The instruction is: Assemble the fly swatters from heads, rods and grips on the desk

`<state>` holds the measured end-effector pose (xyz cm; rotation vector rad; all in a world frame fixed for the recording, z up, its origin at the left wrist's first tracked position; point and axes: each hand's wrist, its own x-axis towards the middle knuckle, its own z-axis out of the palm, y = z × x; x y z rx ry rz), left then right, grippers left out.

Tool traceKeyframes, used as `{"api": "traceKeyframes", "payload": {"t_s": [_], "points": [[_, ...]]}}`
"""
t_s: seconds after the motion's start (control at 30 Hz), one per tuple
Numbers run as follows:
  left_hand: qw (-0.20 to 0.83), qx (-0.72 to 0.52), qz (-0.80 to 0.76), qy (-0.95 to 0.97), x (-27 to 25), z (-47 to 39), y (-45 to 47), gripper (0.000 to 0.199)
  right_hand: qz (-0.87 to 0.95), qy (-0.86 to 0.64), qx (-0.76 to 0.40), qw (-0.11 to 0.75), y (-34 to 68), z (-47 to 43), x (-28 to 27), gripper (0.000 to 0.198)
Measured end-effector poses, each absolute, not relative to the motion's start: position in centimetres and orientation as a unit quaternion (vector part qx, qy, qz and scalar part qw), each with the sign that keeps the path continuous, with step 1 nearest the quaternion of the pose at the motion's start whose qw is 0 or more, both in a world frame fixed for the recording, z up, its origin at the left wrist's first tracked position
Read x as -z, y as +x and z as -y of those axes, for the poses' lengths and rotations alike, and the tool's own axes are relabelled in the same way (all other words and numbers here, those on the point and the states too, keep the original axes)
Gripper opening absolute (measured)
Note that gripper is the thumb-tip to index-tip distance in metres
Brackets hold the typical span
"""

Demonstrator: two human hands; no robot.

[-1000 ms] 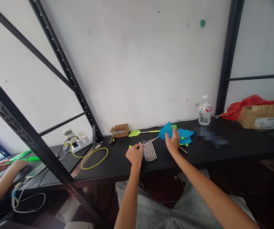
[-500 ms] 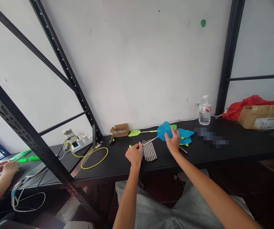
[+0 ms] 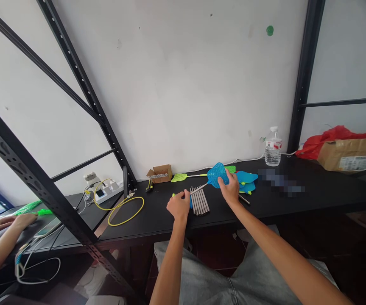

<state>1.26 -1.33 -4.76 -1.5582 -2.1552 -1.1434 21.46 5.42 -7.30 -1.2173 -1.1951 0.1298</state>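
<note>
A blue fly swatter (image 3: pixel 216 174) is held up over the black table by both of my hands. My right hand (image 3: pixel 230 189) is closed on the edge of its perforated head. Around the lower part of its thin metal shaft, my left hand (image 3: pixel 178 206) is closed, hiding that end. Several metal rods (image 3: pixel 201 202) lie side by side just beyond my left hand, with a bit of blue showing between. To the right of my right hand lie several blue swatter heads (image 3: pixel 247 178), overlapping with yellow-green pieces. A loose rod (image 3: pixel 244 199) rests by my right wrist.
Along the wall are a yellow-green fly swatter (image 3: pixel 179 177), an open cardboard box (image 3: pixel 159 173) and a water bottle (image 3: pixel 273 147). A yellow cable (image 3: pixel 143 203) loops on the left, near a power strip (image 3: pixel 110 191). Behind the rack post (image 3: pixel 43 182), a co-worker's hands (image 3: pixel 23 220) are at the table.
The blue swatter head and my right hand have shifted slightly left. My left hand stays almost in place. The co-worker's hand at far left has moved to the right.
</note>
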Motion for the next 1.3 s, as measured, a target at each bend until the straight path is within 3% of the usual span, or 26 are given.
{"api": "traceKeyframes", "payload": {"t_s": [1.13,1.3], "points": [[0.128,0.384,0.733,-0.547,5.03,1.29,1.04,0.050,0.540,-0.540,-0.098,0.638,21.44,-5.21,6.97,0.061],[0.107,0.418,0.647,-0.629,4.94,1.50,1.28,0.035,0.508,-0.554,-0.135,0.646,21.49,-5.47,7.23,0.067]]}}
